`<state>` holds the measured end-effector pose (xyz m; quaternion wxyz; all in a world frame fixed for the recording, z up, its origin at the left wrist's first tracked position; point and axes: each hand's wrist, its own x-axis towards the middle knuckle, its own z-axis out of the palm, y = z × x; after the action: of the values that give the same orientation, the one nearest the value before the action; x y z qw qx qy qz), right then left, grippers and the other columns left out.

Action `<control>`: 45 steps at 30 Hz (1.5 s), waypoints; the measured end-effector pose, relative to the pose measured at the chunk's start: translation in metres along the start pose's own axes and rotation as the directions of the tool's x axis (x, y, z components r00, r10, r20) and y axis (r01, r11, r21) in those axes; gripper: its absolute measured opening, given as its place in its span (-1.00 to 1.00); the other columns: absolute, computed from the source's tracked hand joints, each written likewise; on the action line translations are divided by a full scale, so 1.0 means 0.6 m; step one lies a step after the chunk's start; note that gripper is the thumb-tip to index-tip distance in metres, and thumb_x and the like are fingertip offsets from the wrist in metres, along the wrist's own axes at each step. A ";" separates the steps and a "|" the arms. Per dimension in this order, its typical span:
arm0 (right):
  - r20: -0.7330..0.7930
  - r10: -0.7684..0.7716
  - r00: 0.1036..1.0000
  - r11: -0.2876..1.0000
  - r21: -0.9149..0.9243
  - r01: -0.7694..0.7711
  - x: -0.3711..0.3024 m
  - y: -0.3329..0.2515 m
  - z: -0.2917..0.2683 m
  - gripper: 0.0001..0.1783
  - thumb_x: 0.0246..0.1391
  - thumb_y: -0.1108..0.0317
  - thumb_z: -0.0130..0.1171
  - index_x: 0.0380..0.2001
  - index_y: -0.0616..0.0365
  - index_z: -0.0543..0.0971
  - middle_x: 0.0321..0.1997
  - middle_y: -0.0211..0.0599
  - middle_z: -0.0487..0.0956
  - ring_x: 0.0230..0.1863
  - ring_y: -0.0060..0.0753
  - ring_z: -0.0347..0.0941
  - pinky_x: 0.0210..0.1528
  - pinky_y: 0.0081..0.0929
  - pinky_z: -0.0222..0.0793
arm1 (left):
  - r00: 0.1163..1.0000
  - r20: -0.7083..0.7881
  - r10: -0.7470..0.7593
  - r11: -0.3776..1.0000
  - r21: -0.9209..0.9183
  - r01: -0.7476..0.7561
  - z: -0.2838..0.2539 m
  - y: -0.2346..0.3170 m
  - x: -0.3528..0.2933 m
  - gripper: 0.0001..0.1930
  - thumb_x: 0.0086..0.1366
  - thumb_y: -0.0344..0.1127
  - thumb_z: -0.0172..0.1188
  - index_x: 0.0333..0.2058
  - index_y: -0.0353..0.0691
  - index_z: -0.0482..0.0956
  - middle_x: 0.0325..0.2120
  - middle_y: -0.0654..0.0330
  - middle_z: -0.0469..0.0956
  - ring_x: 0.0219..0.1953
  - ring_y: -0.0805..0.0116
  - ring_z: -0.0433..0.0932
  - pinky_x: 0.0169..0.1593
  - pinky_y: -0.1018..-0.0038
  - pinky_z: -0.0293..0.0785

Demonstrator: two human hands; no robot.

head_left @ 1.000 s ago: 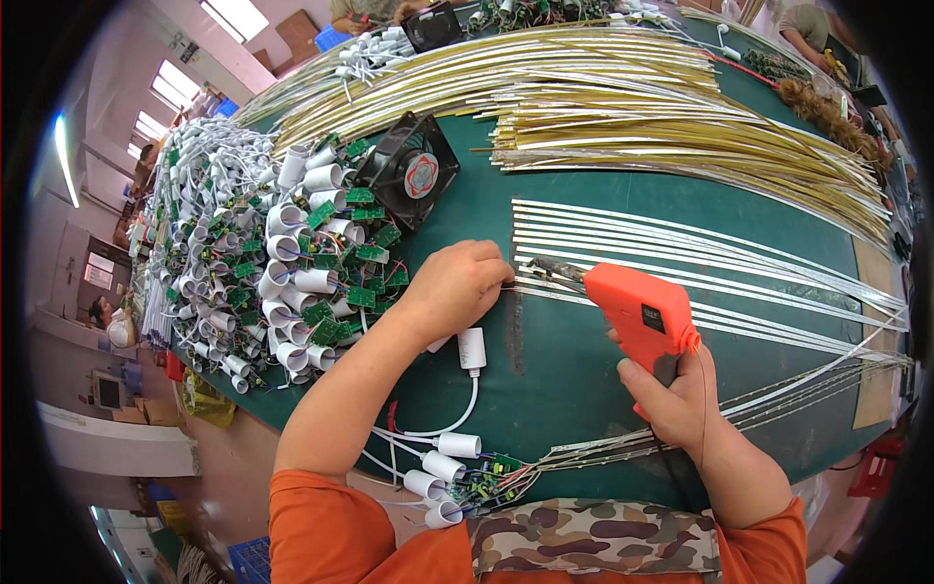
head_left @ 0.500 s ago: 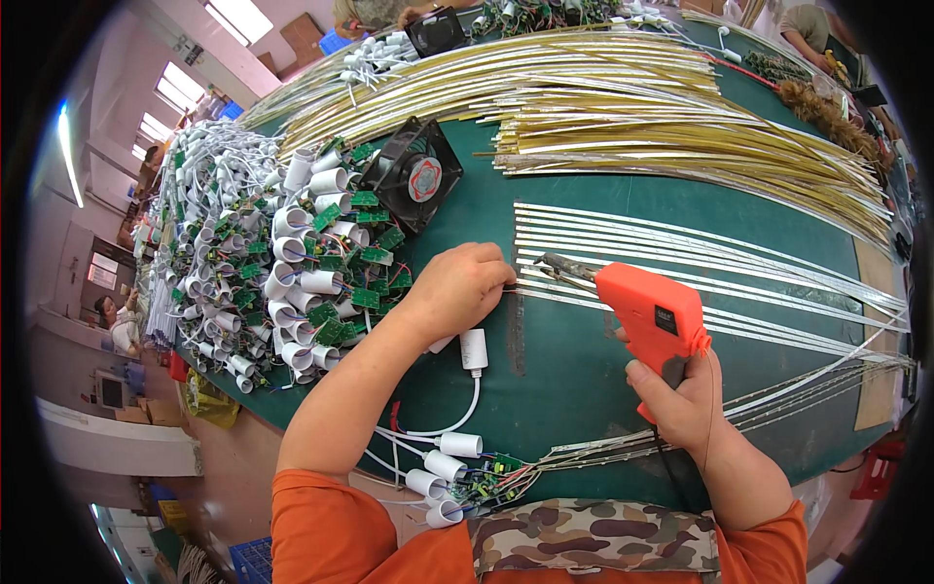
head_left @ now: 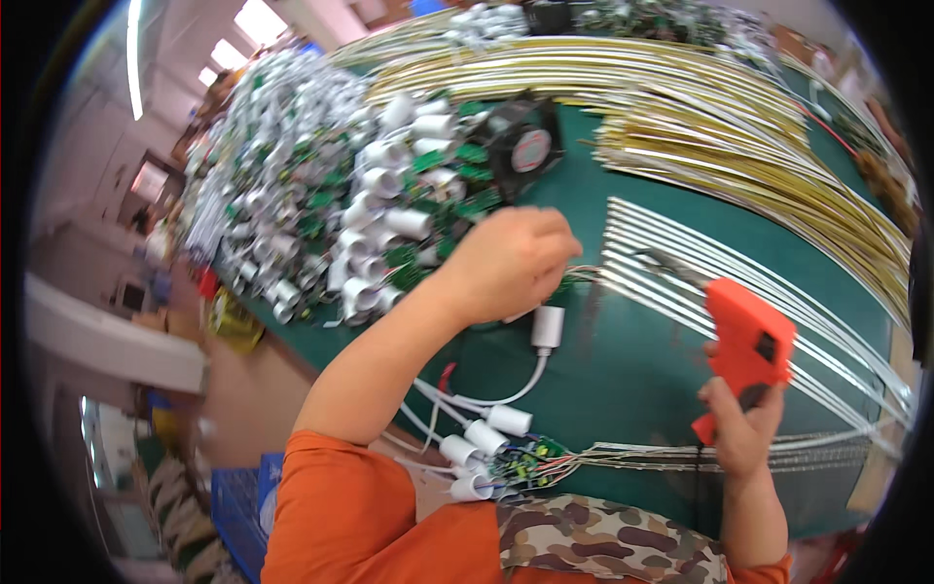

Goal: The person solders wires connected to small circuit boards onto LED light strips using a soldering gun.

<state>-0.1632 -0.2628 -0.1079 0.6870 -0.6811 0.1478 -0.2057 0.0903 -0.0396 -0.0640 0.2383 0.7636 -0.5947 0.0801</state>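
Head view: right hand [head_left: 744,420] wraps a soldering gun [head_left: 747,326], likely rigid, best held by its handle [head_left: 703,427]; left hand [head_left: 511,261] curls, contents unclear.

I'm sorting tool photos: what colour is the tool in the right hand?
The tool is mostly bright orange-red, shown in the head view.

Smooth plastic is seen on the gun [head_left: 749,331] and the caps [head_left: 548,328]. The worktop [head_left: 632,389] is finished smooth, with a faint sheen. The sleeve [head_left: 341,506] and the apron [head_left: 603,535] are made of soft-looking matt cloth.
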 end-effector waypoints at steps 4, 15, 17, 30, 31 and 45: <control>-0.067 0.045 0.997 0.999 -0.002 -0.045 0.000 -0.005 -0.011 -0.42 0.11 0.56 0.11 0.22 0.34 0.30 0.08 -0.02 0.54 -0.26 -0.54 0.49 -0.23 -0.54 0.48 | 0.865 -0.465 -0.189 0.971 0.044 0.236 -0.163 0.032 -0.099 -0.80 0.07 -0.63 0.24 -0.29 -0.29 0.61 -0.36 0.10 0.57 -0.35 0.19 0.56 -0.21 0.40 0.49; 0.040 0.011 0.999 1.000 0.000 -0.011 -0.006 0.003 0.010 -0.45 0.12 0.56 0.09 0.21 0.34 0.31 0.09 -0.01 0.52 -0.26 -0.53 0.48 -0.25 -0.53 0.46 | 0.851 -0.393 -0.348 0.821 0.311 0.480 -0.138 0.061 -0.321 -0.64 -0.03 -0.57 0.37 -0.19 -0.24 0.59 -0.20 0.10 0.56 -0.17 0.06 0.56 -0.10 0.27 0.50; 0.046 0.000 0.999 1.000 0.010 0.000 -0.010 0.007 0.008 -0.45 0.13 0.56 0.10 0.21 0.34 0.31 0.09 -0.01 0.52 -0.25 -0.52 0.48 -0.25 -0.53 0.46 | 0.871 -0.412 -0.269 0.823 0.371 0.430 -0.146 0.059 -0.297 -0.60 -0.03 -0.55 0.39 -0.14 -0.24 0.58 -0.16 0.09 0.55 -0.12 0.05 0.54 -0.06 0.26 0.49; 0.023 0.044 0.999 0.999 0.028 -0.045 -0.008 -0.012 -0.001 -0.43 0.07 0.54 0.13 0.20 0.31 0.35 0.08 -0.09 0.54 -0.18 -0.52 0.50 -0.25 -0.52 0.48 | 0.922 -0.160 -0.354 0.728 0.572 0.378 -0.108 0.042 -0.185 -0.53 -0.05 -0.34 0.45 -0.12 -0.21 0.54 -0.30 0.15 0.50 -0.23 0.09 0.50 -0.16 0.20 0.42; 0.016 0.043 0.999 0.999 0.033 -0.043 -0.006 -0.014 -0.001 -0.43 0.07 0.54 0.13 0.20 0.31 0.35 0.08 -0.09 0.54 -0.18 -0.52 0.50 -0.25 -0.52 0.48 | 0.902 -0.165 -0.398 0.683 0.604 0.412 -0.106 0.039 -0.183 -0.54 -0.04 -0.35 0.44 -0.12 -0.22 0.54 -0.31 0.15 0.49 -0.24 0.10 0.50 -0.18 0.20 0.43; 0.204 0.023 0.979 0.912 0.397 -0.104 -0.005 -0.026 -0.003 -0.63 0.33 0.34 0.07 0.11 0.30 0.41 -0.04 -0.03 0.61 -0.11 -0.21 0.62 -0.06 -0.24 0.56 | 0.823 0.339 -0.456 0.014 -0.922 0.388 -0.075 0.116 -0.067 -0.68 0.35 -0.49 0.20 0.07 -0.31 0.48 -0.08 0.05 0.63 -0.08 0.34 0.62 -0.05 0.40 0.58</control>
<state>-0.1681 -0.2630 -0.0929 0.8308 -0.5352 0.0563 -0.1416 0.0206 0.0033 -0.0225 0.6953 0.5660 -0.2412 -0.3716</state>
